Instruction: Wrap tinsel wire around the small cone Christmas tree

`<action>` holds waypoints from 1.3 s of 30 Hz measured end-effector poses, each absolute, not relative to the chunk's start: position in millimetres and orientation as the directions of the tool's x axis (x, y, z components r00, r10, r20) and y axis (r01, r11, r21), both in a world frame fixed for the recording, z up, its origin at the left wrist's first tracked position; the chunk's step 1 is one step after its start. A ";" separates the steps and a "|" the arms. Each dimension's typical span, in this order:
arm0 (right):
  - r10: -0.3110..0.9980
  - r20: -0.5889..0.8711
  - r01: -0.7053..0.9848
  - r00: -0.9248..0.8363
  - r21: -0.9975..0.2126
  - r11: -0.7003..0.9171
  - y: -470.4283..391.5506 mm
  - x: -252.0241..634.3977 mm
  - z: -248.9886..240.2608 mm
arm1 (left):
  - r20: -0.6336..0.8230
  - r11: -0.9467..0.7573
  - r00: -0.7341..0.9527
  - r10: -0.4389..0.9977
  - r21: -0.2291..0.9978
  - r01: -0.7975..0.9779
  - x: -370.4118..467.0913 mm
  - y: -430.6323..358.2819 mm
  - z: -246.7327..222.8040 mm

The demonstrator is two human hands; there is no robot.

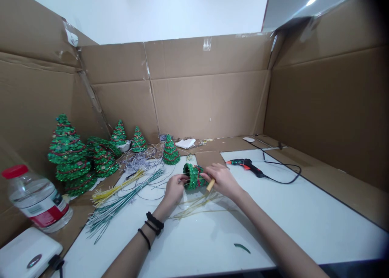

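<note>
A small green Christmas tree (192, 172) lies on its side between my hands, its hollow base turned left and a red garland around it. My left hand (175, 189) is closed at the rim of the hollow base, fingertips pinched there; whether they also hold a thin strand is too small to tell. My right hand (223, 180) is closed around a tool with a tan wooden handle (210, 185), its fingers against the tree's right side. The tool's working end is hidden. Loose yellowish strands (194, 207) lie on the white table (194, 245) just below the tree.
A glue gun (247, 164) with a black cord lies at right. Left are yellow ties (121, 187), green ties (127, 197), tangled wire (141, 160) and several decorated trees (68, 148). A water bottle (39, 201) and white box (28, 253) stand nearest. Cardboard walls (209, 103) surround the table.
</note>
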State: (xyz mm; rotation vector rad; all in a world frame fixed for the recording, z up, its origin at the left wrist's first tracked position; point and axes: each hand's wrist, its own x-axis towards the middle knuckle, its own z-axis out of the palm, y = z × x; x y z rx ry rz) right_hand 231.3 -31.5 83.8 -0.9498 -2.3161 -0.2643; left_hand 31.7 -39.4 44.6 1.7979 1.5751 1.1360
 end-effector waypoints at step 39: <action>0.564 0.512 0.619 -0.648 -0.078 0.781 -33.4 237.0 91.5 | 0.405 -0.495 0.351 0.844 0.339 0.800 42.4 -54.8 54.7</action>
